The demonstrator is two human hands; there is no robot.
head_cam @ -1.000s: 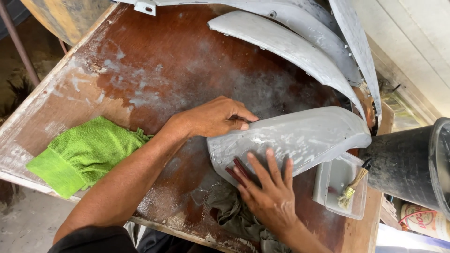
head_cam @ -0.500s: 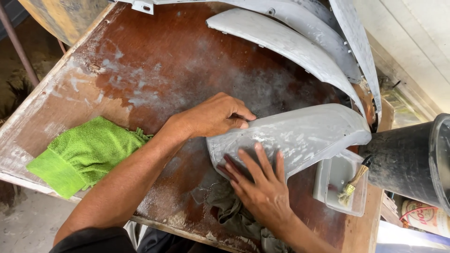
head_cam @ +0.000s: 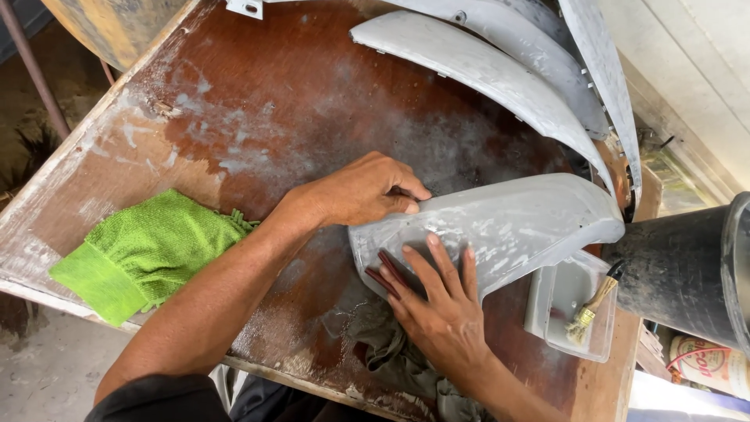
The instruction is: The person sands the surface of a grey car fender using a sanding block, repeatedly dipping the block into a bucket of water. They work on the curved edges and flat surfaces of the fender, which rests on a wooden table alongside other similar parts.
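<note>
A curved grey plastic panel (head_cam: pixel 516 223), streaked with white dust, lies on a worn brown wooden table (head_cam: pixel 258 101). My left hand (head_cam: pixel 359 190) grips the panel's near-left edge with thumb and fingers. My right hand (head_cam: pixel 439 301) lies flat on the panel's lower face, fingers spread, pressing a dark reddish sheet (head_cam: pixel 388 272) against it. A crumpled grey rag (head_cam: pixel 391 352) lies under my right wrist at the table's front edge.
A green cloth (head_cam: pixel 144 250) lies at the left front. Two more long grey curved panels (head_cam: pixel 484 70) rest at the back right. A small clear tub (head_cam: pixel 566 309) with a brush (head_cam: pixel 590 309) sits at the right, beside a black bucket (head_cam: pixel 687 273).
My right hand slid a little up and left along the panel with the dark sheet, then slightly back. My left hand keeps its grip on the edge.
</note>
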